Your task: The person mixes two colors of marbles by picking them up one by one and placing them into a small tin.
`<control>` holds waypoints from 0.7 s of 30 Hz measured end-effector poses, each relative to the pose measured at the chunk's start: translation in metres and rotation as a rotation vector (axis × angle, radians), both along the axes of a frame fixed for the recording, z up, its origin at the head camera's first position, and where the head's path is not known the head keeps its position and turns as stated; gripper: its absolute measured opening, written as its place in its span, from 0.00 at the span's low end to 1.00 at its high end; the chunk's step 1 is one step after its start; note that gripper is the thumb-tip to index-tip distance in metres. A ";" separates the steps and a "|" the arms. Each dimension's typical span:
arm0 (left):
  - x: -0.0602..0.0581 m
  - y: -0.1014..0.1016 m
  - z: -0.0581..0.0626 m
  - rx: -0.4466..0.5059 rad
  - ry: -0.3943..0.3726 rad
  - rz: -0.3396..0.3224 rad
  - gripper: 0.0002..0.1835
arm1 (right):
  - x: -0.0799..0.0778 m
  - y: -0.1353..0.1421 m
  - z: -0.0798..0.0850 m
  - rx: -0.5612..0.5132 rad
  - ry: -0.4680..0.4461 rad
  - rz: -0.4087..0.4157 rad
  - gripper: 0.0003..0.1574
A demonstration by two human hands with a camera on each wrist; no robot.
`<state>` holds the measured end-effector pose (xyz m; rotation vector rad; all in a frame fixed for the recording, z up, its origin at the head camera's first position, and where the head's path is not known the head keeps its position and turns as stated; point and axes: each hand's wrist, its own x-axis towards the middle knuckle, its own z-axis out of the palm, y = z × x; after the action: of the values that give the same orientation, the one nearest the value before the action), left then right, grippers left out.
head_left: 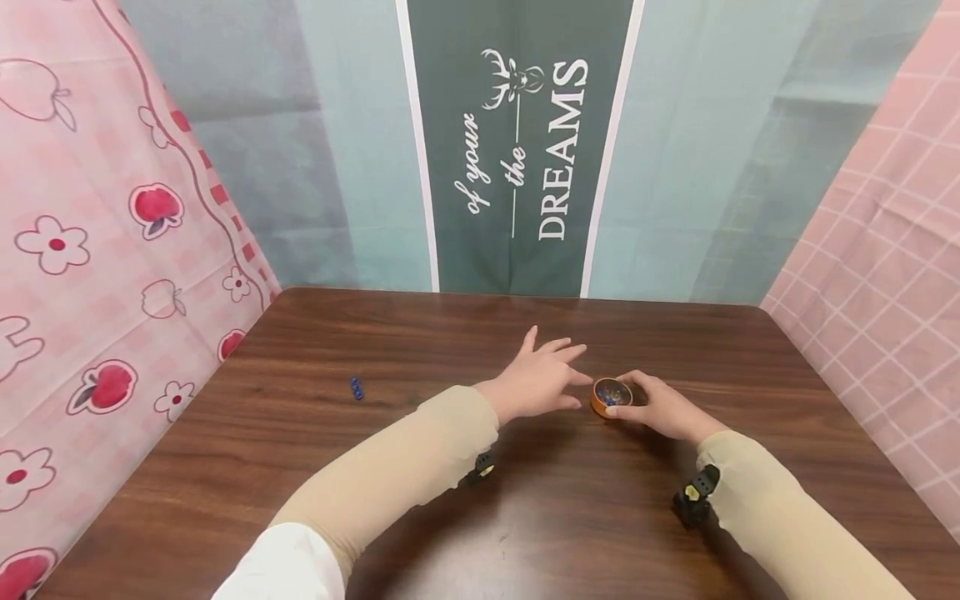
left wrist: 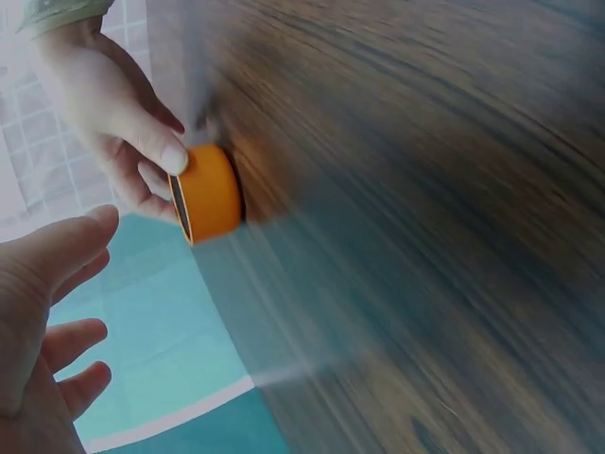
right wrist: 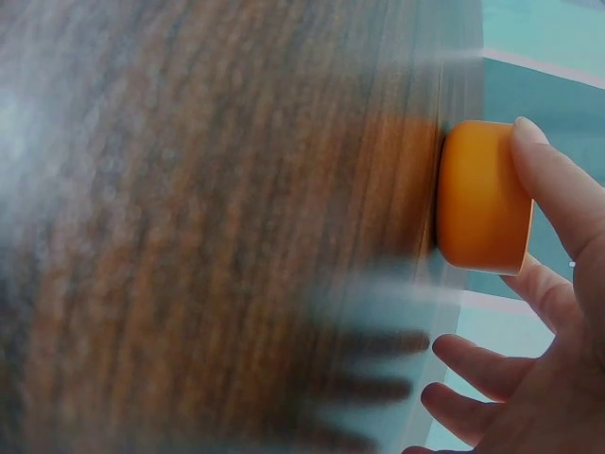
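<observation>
A small round orange container (head_left: 598, 402) with a dark inside stands on the wooden table; several small blue bead-like pieces (head_left: 611, 400) lie in it. My right hand (head_left: 667, 408) holds the container between thumb and forefinger at its rim, and in the right wrist view the other fingers (right wrist: 484, 367) stick out beside it. Just left of the container, my left hand (head_left: 536, 379) hovers with its fingers spread and nothing in it. In the left wrist view a gap separates the left fingers (left wrist: 76, 342) from the orange wall (left wrist: 214, 194).
A short row of blue pieces (head_left: 356, 388) lies on the left part of the brown table (head_left: 420, 342). Patterned pink cloth (head_left: 105, 275) hangs at the left, a checked pink one (head_left: 885, 250) at the right, and a green-and-blue cloth (head_left: 510, 267) behind.
</observation>
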<state>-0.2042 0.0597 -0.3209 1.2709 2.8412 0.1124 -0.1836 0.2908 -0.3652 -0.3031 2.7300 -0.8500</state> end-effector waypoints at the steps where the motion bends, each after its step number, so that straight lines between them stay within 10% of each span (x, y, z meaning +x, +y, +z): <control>1: 0.000 -0.004 0.000 -0.001 -0.003 0.002 0.23 | 0.000 0.000 0.000 0.004 -0.001 -0.001 0.40; 21: -0.007 -0.079 -0.005 0.059 -0.048 -0.031 0.20 | 0.003 -0.001 -0.001 0.000 0.003 -0.003 0.41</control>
<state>-0.2109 -0.0197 -0.3262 1.3034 2.7970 0.2237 -0.1810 0.2895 -0.3664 -0.3007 2.7343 -0.8509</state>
